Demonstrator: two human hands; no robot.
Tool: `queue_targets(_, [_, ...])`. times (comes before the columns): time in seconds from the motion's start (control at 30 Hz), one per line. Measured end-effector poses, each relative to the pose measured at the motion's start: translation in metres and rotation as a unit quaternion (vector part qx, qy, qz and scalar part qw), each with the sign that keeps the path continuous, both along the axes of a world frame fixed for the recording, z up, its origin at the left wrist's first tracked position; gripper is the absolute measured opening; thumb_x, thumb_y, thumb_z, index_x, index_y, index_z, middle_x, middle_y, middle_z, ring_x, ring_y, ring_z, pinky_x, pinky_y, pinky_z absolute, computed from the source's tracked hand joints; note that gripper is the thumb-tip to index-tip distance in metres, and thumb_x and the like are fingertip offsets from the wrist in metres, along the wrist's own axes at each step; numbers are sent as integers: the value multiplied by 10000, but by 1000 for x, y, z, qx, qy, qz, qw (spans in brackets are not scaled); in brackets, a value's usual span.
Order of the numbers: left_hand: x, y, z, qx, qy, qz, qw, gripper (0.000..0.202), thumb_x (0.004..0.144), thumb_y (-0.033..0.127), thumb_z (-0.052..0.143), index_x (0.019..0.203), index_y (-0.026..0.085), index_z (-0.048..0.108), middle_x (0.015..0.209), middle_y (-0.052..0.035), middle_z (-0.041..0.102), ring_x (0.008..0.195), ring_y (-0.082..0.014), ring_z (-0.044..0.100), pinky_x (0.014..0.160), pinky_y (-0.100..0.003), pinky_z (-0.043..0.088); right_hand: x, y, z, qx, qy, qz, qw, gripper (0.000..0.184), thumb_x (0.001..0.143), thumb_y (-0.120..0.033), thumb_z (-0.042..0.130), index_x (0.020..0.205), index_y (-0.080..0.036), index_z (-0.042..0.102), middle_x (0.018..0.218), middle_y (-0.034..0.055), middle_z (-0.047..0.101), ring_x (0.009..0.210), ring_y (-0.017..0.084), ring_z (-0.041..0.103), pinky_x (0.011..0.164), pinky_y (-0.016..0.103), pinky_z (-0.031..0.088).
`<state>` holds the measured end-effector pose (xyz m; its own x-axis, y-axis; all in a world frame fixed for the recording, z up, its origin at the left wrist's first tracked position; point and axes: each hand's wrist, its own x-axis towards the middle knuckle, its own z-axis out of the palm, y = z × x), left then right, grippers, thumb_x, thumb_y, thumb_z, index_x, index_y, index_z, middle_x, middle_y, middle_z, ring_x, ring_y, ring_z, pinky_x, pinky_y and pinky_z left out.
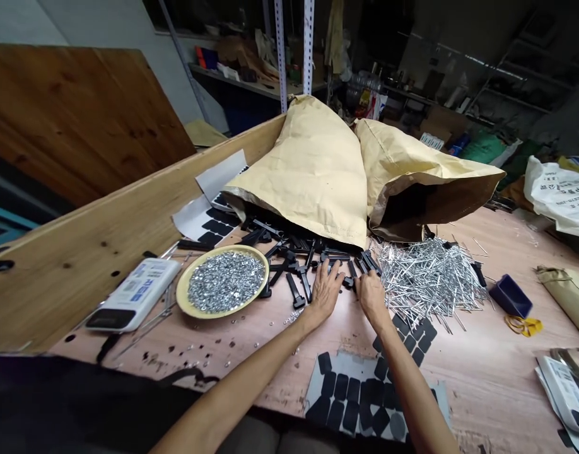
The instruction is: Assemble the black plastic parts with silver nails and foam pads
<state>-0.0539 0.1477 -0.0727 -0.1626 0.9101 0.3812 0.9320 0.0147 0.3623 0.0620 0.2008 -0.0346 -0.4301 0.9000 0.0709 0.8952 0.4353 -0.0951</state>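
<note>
My left hand (325,291) lies at the edge of a heap of black T-shaped plastic parts (295,291), its fingers stretched out and apart. Close beside it on the right, my right hand (371,294) is closed, with its fingers curled down among the black parts. What those fingers hold, if anything, is hidden. The heap spills from under the mouth of a large tan paper sack (313,170). To the right of my right hand is a pile of thin silvery metal pins (426,277). Left of the heap, a yellow bowl (183,302) holds many small metal nuts.
A second paper sack (426,157) gapes open behind the pins. Black adhesive pads on a backing sheet (346,366) lie near the front edge. A white scale (142,293) stands at left by the wooden side board (128,208). A dark blue box (511,295) sits at right.
</note>
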Motion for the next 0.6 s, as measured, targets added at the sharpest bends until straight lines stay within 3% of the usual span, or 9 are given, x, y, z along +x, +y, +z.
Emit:
queue_targets(0.17, [-2, -6, 2, 31, -53, -17, 998, 252, 816, 31, 420, 920, 156, 613, 1271, -116, 541, 1281, -297, 373, 1043, -515, 343, 18, -8, -12, 16, 17, 58, 998, 253, 863, -141, 420, 780, -143, 660, 848, 135, 595, 788, 231, 553, 726, 343, 427])
queue_targets(0.33, [-2, -21, 23, 62, -245, -48, 966, 229, 814, 96, 463, 1002, 178, 565, 1152, -94, 604, 1193, -243, 472, 1009, -446, 390, 28, -22, -13, 64, -10, 31, 997, 293, 892, -193, 399, 764, -173, 662, 813, 122, 622, 777, 232, 543, 686, 335, 406])
queue_targets(0.4, [-4, -22, 33, 34, -357, -43, 933, 191, 818, 132, 472, 981, 191, 552, 1060, -84, 636, 1081, -219, 552, 943, -410, 434, 27, -30, -12, 73, -26, 31, 996, 283, 907, -265, 414, 813, -182, 668, 854, 123, 640, 824, 245, 542, 714, 354, 393])
queue_targets(0.47, [-8, -21, 41, -6, -478, -33, 877, 128, 824, 171, 481, 938, 189, 537, 983, -78, 659, 987, -200, 600, 884, -373, 457, 27, -38, -13, 82, -42, 43, 995, 245, 905, -305, 445, 929, -191, 660, 901, 120, 645, 870, 259, 536, 746, 378, 381])
queue_targets(0.53, [-15, -20, 49, -33, -580, -25, 813, 90, 832, 192, 482, 913, 178, 519, 895, -69, 680, 935, -181, 621, 865, -339, 452, 30, -43, -11, 87, -55, 65, 993, 223, 901, -264, 461, 1029, -209, 635, 911, 110, 640, 871, 253, 533, 749, 381, 378])
queue_targets(0.6, [-22, -21, 56, -46, -639, -22, 768, 86, 832, 214, 496, 906, 173, 514, 795, -46, 688, 889, -166, 630, 854, -314, 440, 34, -46, -6, 91, -54, 100, 989, 242, 904, -211, 445, 1067, -232, 623, 913, 98, 629, 827, 230, 528, 720, 354, 386])
